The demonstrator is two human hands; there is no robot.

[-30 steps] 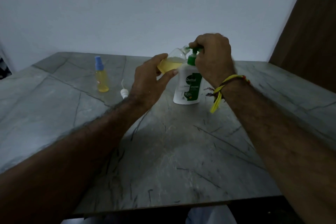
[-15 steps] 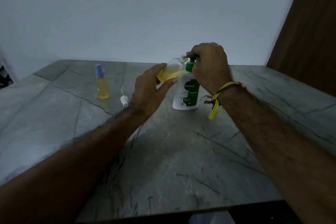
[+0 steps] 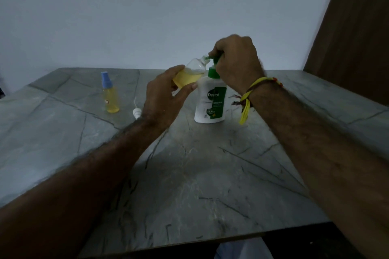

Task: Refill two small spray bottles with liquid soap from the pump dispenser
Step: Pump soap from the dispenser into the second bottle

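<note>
Your left hand [image 3: 163,99] grips an uncapped spray bottle [image 3: 190,73], thumb and fingers curled round its lower body. The bottle is tilted, neck pointing toward 1 o'clock, roughly half full of yellow liquid. Its mouth meets the green nozzle of the pump dispenser [image 3: 211,101]. The dispenser stands upright on the grey stone table [image 3: 189,174], just past centre toward 12 o'clock. Your right hand [image 3: 235,61] sits on the pump head, fingers curled over it; whether the head is pressed down, I cannot tell. A yellow thread band [image 3: 250,94] circles that wrist. At 10 o'clock from the dispenser, well apart, a second spray bottle [image 3: 110,95] stands capped in blue, full of yellow liquid. Between it and your left wrist lies a white sprayer cap [image 3: 136,111] with its tube.
</note>
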